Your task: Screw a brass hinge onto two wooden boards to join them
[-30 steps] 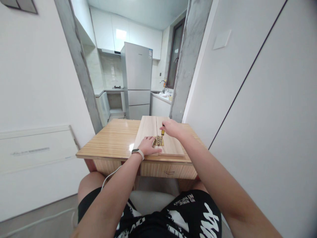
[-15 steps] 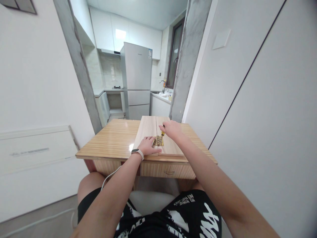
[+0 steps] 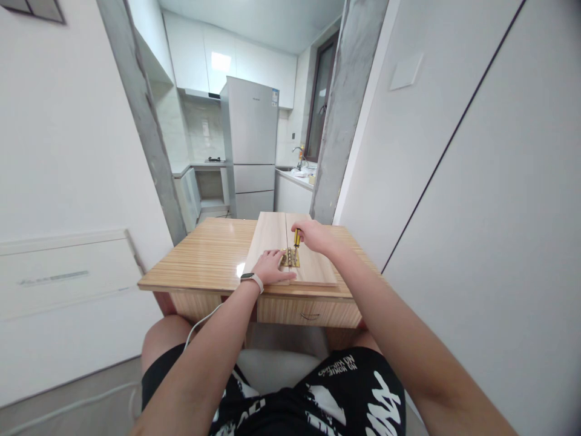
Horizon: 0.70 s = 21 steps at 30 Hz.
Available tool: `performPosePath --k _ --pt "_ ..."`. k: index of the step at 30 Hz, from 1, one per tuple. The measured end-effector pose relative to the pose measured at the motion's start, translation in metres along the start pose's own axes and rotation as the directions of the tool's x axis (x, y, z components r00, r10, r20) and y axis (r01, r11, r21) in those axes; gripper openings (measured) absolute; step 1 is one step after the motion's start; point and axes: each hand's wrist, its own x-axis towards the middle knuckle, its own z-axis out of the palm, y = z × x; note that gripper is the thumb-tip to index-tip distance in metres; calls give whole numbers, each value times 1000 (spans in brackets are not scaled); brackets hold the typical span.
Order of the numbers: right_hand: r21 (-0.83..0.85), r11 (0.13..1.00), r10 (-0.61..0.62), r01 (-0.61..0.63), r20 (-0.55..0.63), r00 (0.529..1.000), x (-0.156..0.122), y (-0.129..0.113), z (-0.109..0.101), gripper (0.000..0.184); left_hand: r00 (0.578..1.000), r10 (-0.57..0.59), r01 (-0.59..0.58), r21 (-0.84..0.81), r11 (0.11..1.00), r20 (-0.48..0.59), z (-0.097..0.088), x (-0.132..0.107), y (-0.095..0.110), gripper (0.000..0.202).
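Two pale wooden boards [image 3: 272, 233] lie side by side on a small wooden table [image 3: 209, 257], joined by a brass hinge [image 3: 291, 259]. My left hand [image 3: 270, 267], with a watch on the wrist, lies flat on the left board, fingers stretched out beside the hinge. My right hand [image 3: 313, 235] is closed round a yellow-and-black screwdriver [image 3: 296, 237] that stands upright with its tip on the right leaf of the hinge.
The table has a drawer [image 3: 308, 313] facing me, above my knees. A white wall stands close on the right, a white panel [image 3: 63, 275] leans low on the left. Behind the table, concrete pillars frame a kitchen with a fridge [image 3: 252, 148].
My right hand has turned slightly on the screwdriver, and more of the handle shows now. The left hand and the boards have not moved.
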Motion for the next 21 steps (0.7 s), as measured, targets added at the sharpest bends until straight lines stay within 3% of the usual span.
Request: performPosePath --k 15,21 --pt "-145 989 40 -34 40 998 7 2 -4 19 1000 0 0 -3 1000 -1 -2 0 2 105" --pt "-229 972 50 -50 -5 999 4 -5 -1 38 1000 -12 12 -9 1000 5 -1 0 2 103"
